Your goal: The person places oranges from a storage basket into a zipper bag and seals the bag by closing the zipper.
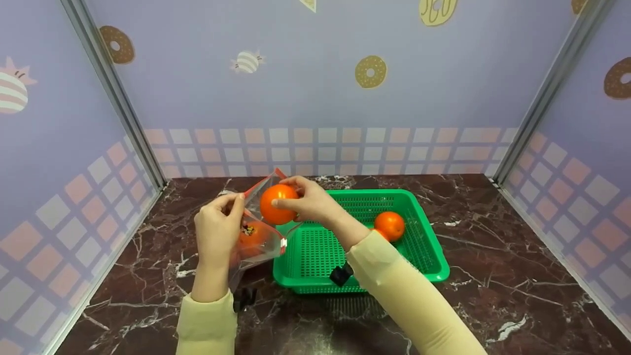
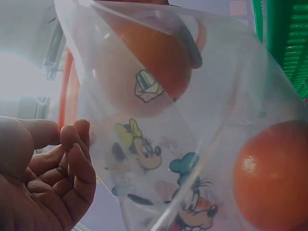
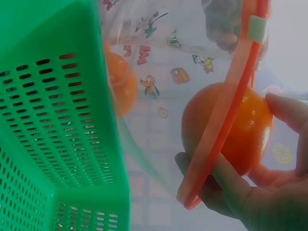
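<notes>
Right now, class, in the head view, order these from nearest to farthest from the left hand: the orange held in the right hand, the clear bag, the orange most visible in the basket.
1. Clear bag: pinched by the left hand.
2. Held orange: right of it, at the bag's mouth.
3. Basket orange: farther right, inside the green basket.

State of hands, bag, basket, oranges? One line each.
Bag: open
Basket: upright, uncovered
Left hand: pinching bag's edge
Held orange: partway into bag's mouth
Right hand: gripping held orange
Bagged orange: inside bag; exact count unclear
Basket orange: inside basket
</notes>
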Tool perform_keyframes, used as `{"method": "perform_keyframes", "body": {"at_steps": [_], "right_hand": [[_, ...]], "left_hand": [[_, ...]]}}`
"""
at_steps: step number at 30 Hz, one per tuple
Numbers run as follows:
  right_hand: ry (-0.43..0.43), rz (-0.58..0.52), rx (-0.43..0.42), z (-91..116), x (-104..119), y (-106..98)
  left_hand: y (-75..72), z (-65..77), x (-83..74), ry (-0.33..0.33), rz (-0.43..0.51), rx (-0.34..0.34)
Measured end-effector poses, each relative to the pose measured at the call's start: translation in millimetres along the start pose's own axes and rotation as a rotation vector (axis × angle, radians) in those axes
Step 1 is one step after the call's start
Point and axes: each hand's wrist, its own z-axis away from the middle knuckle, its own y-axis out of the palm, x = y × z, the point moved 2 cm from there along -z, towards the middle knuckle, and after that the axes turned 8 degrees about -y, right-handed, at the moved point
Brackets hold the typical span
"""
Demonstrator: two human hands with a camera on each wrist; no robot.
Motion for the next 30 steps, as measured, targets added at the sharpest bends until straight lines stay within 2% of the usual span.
{"method": "perform_keyframes", "body": {"at_steps": [15, 30], "right_hand": [[0.024, 0.081, 0.047, -3, -3, 5], [0.018, 0.128, 0.001, -4, -5, 11]], "left_hand": [[0.1, 0.0, -0.6, -0.019, -0.022, -0.003], [0.5, -1.2, 0.0, -0.008, -0.032, -0.022]]}}
